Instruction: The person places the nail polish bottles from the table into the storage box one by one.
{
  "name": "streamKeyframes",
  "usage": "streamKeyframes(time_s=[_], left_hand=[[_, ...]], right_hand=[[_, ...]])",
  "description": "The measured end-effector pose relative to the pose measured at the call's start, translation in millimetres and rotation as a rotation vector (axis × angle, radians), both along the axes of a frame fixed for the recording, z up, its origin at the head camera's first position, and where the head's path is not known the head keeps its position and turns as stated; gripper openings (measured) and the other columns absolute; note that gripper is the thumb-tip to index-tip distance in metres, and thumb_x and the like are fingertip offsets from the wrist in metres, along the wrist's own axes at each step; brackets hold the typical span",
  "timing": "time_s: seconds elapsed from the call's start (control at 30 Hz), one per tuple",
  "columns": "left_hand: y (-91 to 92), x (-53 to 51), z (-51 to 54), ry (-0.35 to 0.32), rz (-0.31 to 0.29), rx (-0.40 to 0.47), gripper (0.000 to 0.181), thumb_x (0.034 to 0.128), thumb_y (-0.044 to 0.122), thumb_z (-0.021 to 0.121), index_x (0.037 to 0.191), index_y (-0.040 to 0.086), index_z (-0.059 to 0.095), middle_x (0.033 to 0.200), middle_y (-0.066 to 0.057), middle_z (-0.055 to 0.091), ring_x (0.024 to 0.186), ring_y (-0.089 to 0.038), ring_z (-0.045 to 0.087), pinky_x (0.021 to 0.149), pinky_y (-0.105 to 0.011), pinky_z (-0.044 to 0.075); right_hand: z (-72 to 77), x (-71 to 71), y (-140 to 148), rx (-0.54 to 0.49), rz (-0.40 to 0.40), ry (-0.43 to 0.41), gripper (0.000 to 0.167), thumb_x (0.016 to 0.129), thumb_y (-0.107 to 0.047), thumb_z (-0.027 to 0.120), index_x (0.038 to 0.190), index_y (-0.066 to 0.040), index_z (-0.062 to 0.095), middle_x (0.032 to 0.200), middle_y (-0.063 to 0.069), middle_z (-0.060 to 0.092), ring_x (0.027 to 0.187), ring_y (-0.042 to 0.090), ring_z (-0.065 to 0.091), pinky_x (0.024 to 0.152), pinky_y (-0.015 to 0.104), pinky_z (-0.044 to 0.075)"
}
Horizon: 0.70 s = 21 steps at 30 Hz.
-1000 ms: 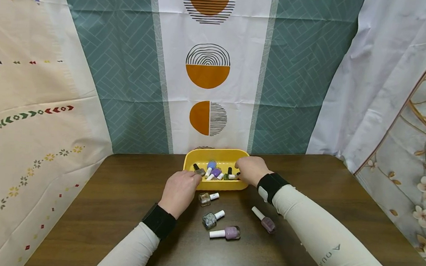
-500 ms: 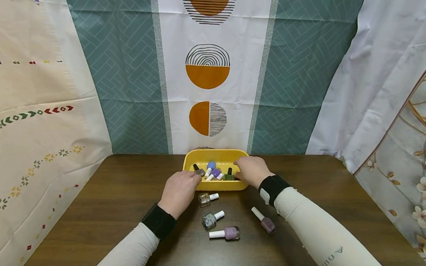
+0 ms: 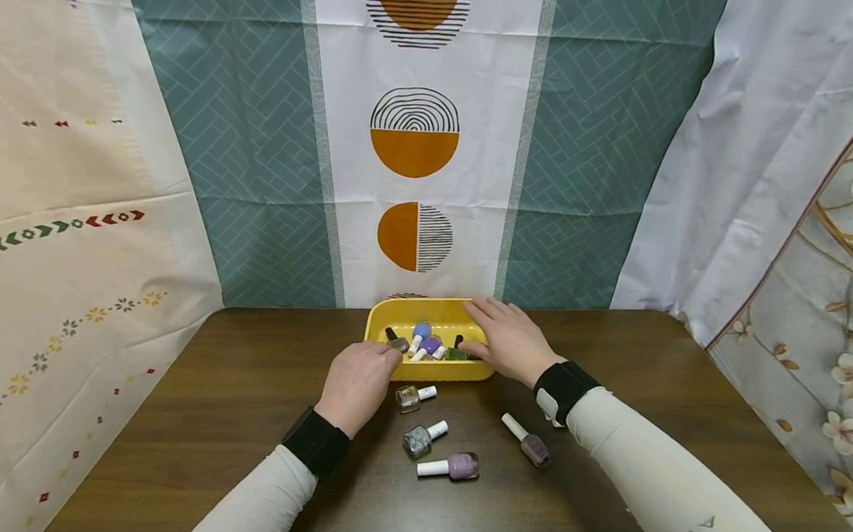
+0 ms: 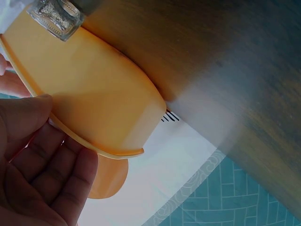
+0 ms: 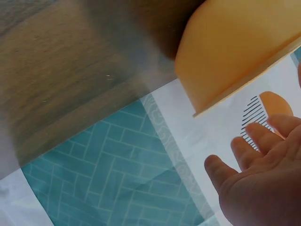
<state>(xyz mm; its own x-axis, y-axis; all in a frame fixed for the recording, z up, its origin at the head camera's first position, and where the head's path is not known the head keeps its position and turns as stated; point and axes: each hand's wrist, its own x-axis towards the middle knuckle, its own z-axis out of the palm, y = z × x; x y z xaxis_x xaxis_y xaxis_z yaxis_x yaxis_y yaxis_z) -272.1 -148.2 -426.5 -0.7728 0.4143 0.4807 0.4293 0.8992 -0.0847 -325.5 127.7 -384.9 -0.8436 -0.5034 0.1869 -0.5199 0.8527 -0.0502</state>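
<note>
A yellow tray (image 3: pixel 445 373) near the table's back edge holds several nail polish bottles, among them a purple one (image 3: pixel 431 345) and a green one (image 3: pixel 456 354). The left hand (image 3: pixel 359 384) grips the tray's front left rim; in the left wrist view the thumb and curled fingers of that hand (image 4: pixel 44 155) pinch the rim of the tray (image 4: pixel 103 89). Over the tray's right end, the right hand (image 3: pixel 513 340) has its fingers spread. In the right wrist view those fingers (image 5: pixel 216 165) stand apart near the tray (image 5: pixel 235 47), with nothing seen between them.
In front of the tray on the table (image 3: pixel 249 419) lie a gold bottle (image 3: pixel 408 398), a grey glitter bottle (image 3: pixel 418 441), a lilac bottle (image 3: pixel 463 466) and a dark mauve bottle (image 3: pixel 535 450). Patterned curtains (image 3: pixel 594 145) hang behind.
The right hand has opened out, its fingers now spread, and moved slightly up and right. A white-capped bottle beside it in the tray is no longer visible. The left hand keeps its hold.
</note>
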Motion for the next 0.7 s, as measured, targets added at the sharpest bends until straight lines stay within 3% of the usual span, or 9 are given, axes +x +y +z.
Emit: streamKeyframes(time_s=[0.3, 0.7], left_hand=[[-0.3, -0.2, 0.0, -0.006, -0.007, 0.010, 0.024, 0.0866, 0.004, 0.095, 0.108, 0.009, 0.085, 0.101, -0.005, 0.082, 0.089, -0.023, 0.074, 0.088, -0.039, 0.064], [0.2, 0.5, 1.1, -0.017, 0.001, 0.000, 0.025, 0.0872, 0.006, 0.095, 0.110, 0.010, 0.085, 0.103, -0.005, 0.082, 0.090, -0.023, 0.075, 0.089, -0.038, 0.064]], right_hand=[[-3.3, 10.5, 15, -0.046, 0.023, 0.052, 0.083, 0.108, -0.056, 0.066, 0.170, -0.005, 0.041, 0.174, 0.017, 0.041, 0.162, 0.040, 0.034, 0.131, 0.063, 0.024], [-0.1, 28.2, 27, -0.073, 0.050, 0.045, 0.088, 0.105, -0.054, 0.072, 0.171, -0.005, 0.038, 0.175, 0.017, 0.038, 0.163, 0.040, 0.032, 0.132, 0.062, 0.022]])
